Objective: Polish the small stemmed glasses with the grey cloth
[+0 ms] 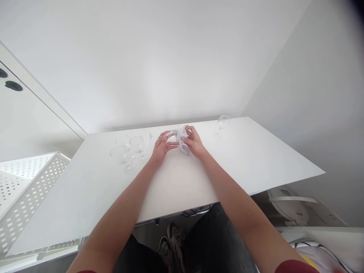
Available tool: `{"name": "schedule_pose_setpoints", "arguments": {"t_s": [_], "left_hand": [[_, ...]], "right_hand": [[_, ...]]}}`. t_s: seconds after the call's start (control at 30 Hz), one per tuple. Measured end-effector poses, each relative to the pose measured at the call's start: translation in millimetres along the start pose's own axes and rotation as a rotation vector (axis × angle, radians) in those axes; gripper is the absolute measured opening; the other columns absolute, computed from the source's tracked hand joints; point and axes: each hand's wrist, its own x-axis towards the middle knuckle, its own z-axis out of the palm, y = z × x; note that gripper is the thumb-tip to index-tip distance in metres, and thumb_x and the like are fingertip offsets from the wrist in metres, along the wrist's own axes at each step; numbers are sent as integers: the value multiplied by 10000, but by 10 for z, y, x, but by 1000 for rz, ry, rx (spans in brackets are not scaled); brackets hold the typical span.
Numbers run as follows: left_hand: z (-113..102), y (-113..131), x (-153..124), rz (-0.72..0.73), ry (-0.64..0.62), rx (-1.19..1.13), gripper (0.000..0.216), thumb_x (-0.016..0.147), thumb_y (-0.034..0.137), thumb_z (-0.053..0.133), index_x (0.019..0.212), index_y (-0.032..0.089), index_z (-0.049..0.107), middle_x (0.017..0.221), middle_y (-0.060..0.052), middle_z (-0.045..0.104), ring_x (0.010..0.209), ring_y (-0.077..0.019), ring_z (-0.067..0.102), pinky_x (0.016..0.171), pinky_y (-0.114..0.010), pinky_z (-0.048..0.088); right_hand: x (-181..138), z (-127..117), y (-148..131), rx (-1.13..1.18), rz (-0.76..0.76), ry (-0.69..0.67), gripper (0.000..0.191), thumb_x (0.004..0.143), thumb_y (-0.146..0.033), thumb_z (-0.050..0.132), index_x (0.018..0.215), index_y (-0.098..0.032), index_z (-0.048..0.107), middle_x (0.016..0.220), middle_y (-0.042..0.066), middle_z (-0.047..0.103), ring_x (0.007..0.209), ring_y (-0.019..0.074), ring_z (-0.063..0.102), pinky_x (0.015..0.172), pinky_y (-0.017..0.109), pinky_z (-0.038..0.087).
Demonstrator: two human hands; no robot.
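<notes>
You're gripping wine glass [172, 137] over worktop [182, 189] in left hand [164, 146], pinching pale cloth [184, 148] against it with right hand [193, 141]. Hard twisting could be cracking it; leftward swing could be toppling clustered stemmed glasses [137, 145].

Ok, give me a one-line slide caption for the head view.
Left hand holds a clear glass, right hand a pale cloth against it, over a white table.
</notes>
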Motion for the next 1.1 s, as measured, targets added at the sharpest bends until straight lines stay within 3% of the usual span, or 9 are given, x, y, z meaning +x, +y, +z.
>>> {"name": "schedule_pose_setpoints", "arguments": {"t_s": [0.13,0.27,0.4,0.47,0.7,0.83,0.93,1.03,1.1], "left_hand": [[8,11,-5,37,7,3,528,958,619,597,1381,308,550,1501,-104,563,1023,-222,748,910,-418,627],[3,-23,-12,36,54,99,553,958,643,571,1409,325,556,1405,-96,610,795,-137,699,766,-375,647],[17,-39,-40,-3,17,173,529,963,646,560,1308,253,629,1145,-89,701,698,-118,626,714,-348,631],[36,-10,-59,6,1,147,528,979,657,517,1278,238,631,1150,-100,711,702,-123,622,710,-347,622],[49,76,-55,50,1,83,557,964,686,522,1249,215,603,1306,-130,670,772,-136,656,652,-298,592],[17,22,-36,14,-6,110,540,950,650,586,1283,225,592,1212,-110,678,829,-152,679,654,-287,598],[-5,-3,-36,30,-27,131,537,953,604,617,1342,233,608,1100,-99,690,874,-177,678,684,-311,613],[-26,-3,-35,81,-49,141,497,959,574,622,1307,223,678,1291,-140,660,886,-180,675,705,-330,617],[-34,-5,-31,101,-33,163,454,954,568,630,1225,218,735,1505,-142,544,903,-175,676,687,-311,607]], "right_hand": [[-16,21,12,-13,-24,-81,579,713,-422,875,1142,-317,500,1068,6,707,864,175,607,774,309,500],[-68,47,-3,-76,-62,-145,650,760,-407,843,1292,-330,478,1109,37,736,922,202,633,793,330,507],[-123,95,-22,-126,12,-355,810,745,-366,847,1435,-311,427,991,21,751,895,211,659,827,366,535],[-123,102,-11,-76,44,-417,884,753,-350,837,1506,-309,376,981,12,756,887,208,668,865,388,539],[-14,0,129,92,72,-252,797,697,-276,853,1408,-283,492,1081,38,742,842,186,649,713,289,491],[-20,26,163,-30,12,-207,761,714,-215,746,1424,-295,484,1041,26,738,766,167,597,631,266,442],[-38,64,137,-124,-14,-253,765,693,-167,642,1434,-288,501,934,13,714,766,177,583,584,254,404],[-33,44,97,-29,46,-272,784,665,-157,614,1430,-287,499,911,7,707,833,202,628,635,273,443],[-20,5,82,48,82,-216,823,637,-141,627,1432,-298,480,934,3,716,828,198,640,669,284,457]]}}
